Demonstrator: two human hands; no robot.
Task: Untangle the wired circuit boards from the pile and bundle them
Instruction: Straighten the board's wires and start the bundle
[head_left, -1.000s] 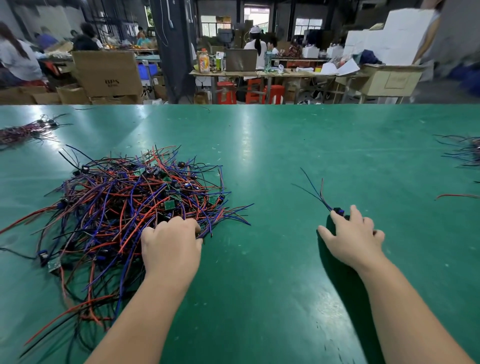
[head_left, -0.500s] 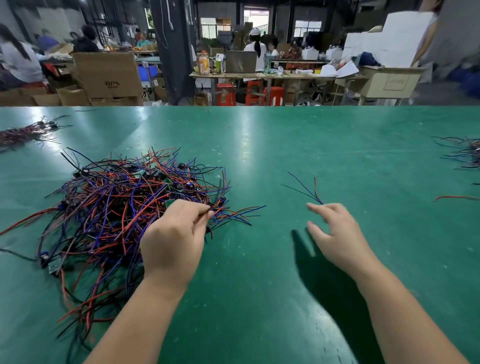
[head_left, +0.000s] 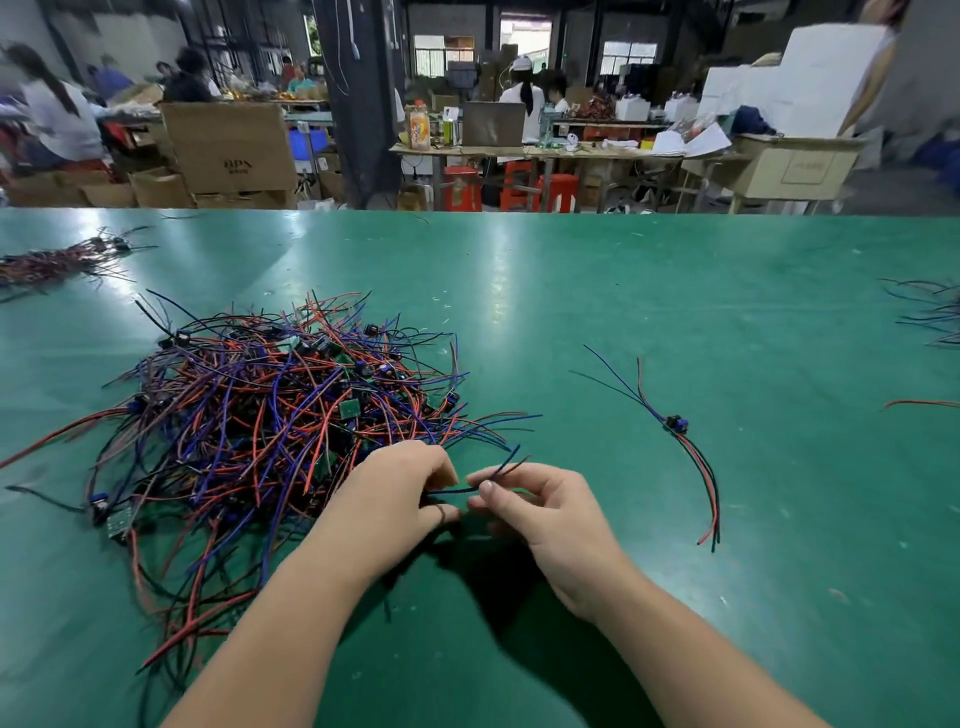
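Here our left hand (head_left: 395, 499) and right hand (head_left: 545, 514) both pinch one dark wire (head_left: 460, 490) at lower centre, beside the tangled pile (head_left: 260, 431). A separate wired board (head_left: 675, 425) lies right of centre on the green surface (head_left: 623, 312). Cardboard boxes (head_left: 228, 148), contents hidden, stand upper left.

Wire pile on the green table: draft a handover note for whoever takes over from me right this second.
Left hand grips a dark wire at the near edge of the pile; right hand pinches the same wire near its free end.
One freed board with wires lies alone on the table, right of the hands.
Done: that one unit is out.
Left: pull this wire's unit clear, untangle the rest of the pile, then bundle.
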